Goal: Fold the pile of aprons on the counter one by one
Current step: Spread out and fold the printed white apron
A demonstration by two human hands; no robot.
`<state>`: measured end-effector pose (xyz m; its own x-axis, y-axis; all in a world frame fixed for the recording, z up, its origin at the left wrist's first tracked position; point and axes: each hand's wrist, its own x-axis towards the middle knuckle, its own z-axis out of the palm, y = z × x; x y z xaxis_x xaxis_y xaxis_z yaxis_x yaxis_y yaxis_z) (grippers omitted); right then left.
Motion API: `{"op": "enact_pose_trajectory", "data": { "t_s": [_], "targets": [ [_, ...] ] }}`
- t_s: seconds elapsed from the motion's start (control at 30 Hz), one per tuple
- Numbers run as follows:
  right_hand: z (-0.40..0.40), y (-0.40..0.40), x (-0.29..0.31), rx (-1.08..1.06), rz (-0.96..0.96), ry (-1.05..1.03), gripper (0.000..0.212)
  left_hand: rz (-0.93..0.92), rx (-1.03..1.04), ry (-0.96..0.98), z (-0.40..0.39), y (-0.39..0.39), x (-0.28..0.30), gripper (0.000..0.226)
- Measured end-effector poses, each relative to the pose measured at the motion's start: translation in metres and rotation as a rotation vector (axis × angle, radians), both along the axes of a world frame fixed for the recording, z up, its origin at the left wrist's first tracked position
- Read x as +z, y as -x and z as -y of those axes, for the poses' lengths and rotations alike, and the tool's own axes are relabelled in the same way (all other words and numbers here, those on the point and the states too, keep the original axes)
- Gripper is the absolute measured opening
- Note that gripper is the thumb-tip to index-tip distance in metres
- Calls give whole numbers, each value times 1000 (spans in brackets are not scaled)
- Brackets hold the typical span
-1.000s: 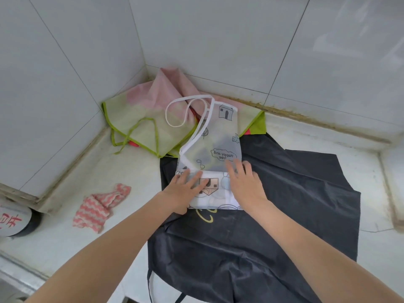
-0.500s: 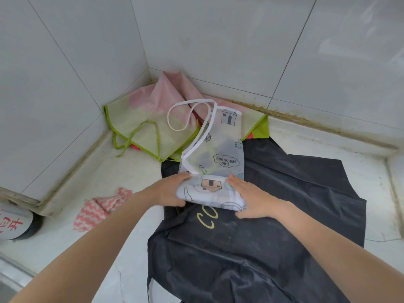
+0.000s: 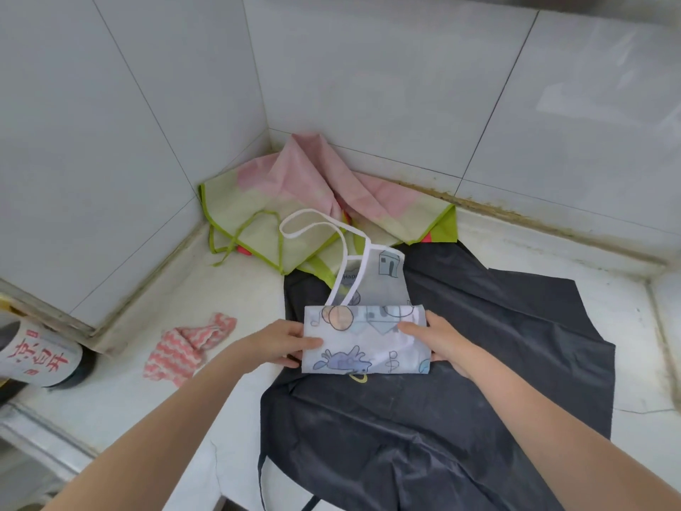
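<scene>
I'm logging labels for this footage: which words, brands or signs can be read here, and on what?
"Hap", cut off by the white strap: on the white cartoon-print apron.
Yellow lettering on the black apron: almost wholly hidden, unreadable.
Red Chinese characters on the white-labelled dark bottle: sideways, partly cropped, not reliably readable.

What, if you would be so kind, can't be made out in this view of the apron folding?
- Black apron, head view: its gold lettering is covered by the printed apron; its lower part is cut off by the frame's bottom edge.
- Bottle: cut off by the left edge.
- Left hand and right hand: fingers under the fold are hidden.
- Pink and green apron: partly covered.
</scene>
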<state>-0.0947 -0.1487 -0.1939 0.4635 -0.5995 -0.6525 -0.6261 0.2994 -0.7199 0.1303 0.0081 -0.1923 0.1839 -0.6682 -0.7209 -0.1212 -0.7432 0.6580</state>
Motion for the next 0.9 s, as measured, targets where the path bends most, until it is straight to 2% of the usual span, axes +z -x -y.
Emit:
{"op": "enact_pose_trajectory", "data": {
  "t_s": [0.07,0.1,0.2,0.27,0.37,0.4,0.47,0.53,0.63,0.73,0.8,0.87,0.9],
  "targets": [
    [0,-2,-1,24,-21,21,19,-81,57,11,-4,-5,2,32],
    [0,-4,-1,48,-78,48,24,-58,96,13,-3,-5,3,34],
    [12,-13,0,299,-393,294,49,255,201,63,15,-8,0,28],
    [28,-23,3,359,-481,456,65,450,178,124,30,-9,0,26],
    [53,-43,18,288,-363,646,41,530,118,190,55,-6,7,25],
    [61,-48,21,307,-346,708,39,541,77,193,61,-5,7,24],
    [75,-58,23,377,-329,750,49,569,-15,158,75,-1,4,24],
    [87,-66,17,469,-298,766,49,669,-129,79,86,1,-2,27],
    [100,-79,9,584,-165,821,16,819,-274,40,103,7,-7,33],
    [101,-89,10,680,-54,841,23,758,-348,92,114,12,-10,25],
    [102,-94,9,817,-211,952,20,734,-374,126,114,13,-12,23],
    [103,-97,8,912,-420,1095,5,789,-405,139,108,16,-15,29],
    [100,-99,8,918,-505,1147,16,852,-418,131,104,19,-17,33]
  ]
}}
